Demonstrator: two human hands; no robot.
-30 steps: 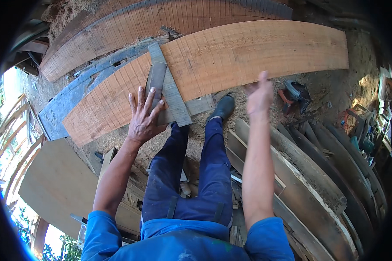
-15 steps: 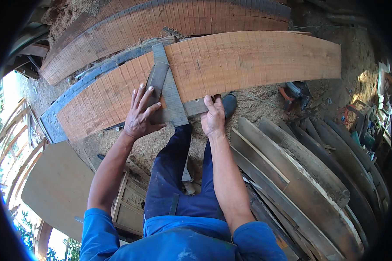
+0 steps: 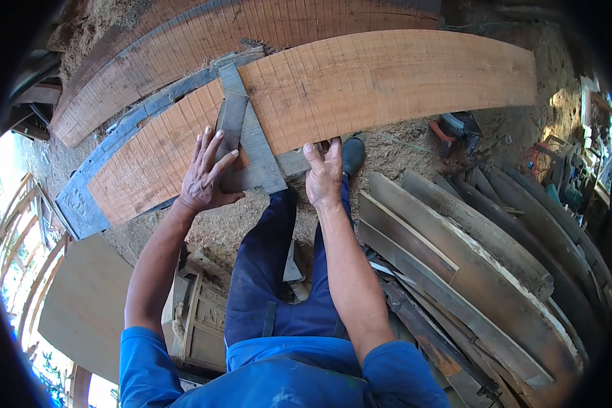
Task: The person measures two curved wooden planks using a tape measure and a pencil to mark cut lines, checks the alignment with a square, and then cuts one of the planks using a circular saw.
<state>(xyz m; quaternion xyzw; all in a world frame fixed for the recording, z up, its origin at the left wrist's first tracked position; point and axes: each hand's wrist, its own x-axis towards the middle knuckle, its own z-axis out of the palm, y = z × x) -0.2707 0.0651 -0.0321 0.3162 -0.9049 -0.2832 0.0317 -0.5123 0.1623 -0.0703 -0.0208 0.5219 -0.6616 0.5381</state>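
Observation:
A long curved wooden board point(image 3: 387, 81) with many pencil-like cross lines lies across a weathered grey beam point(image 3: 81, 207). On the board sits a grey wooden square point(image 3: 262, 149) with a slanting brace, its long blade crossing the board's width. My left hand point(image 3: 204, 173) lies with fingers stretched over the brace and the board beside it, thumb apart. Along the board's near edge, my right hand point(image 3: 324, 177) is closed at the right end of the square's stock, thumb on top. Its fingertips are partly hidden by the board edge.
Another curved lined board point(image 3: 272, 27) lies behind. Several curved planks point(image 3: 469, 251) are stacked on edge at the right. A red-and-dark power tool point(image 3: 457, 132) sits on the shavings-covered ground beyond the board's near edge. A pale panel point(image 3: 81, 306) leans at the lower left.
The square has shifted a little left along the board, both hands moving with it. The view has also tilted slightly, so the board's right end appears higher.

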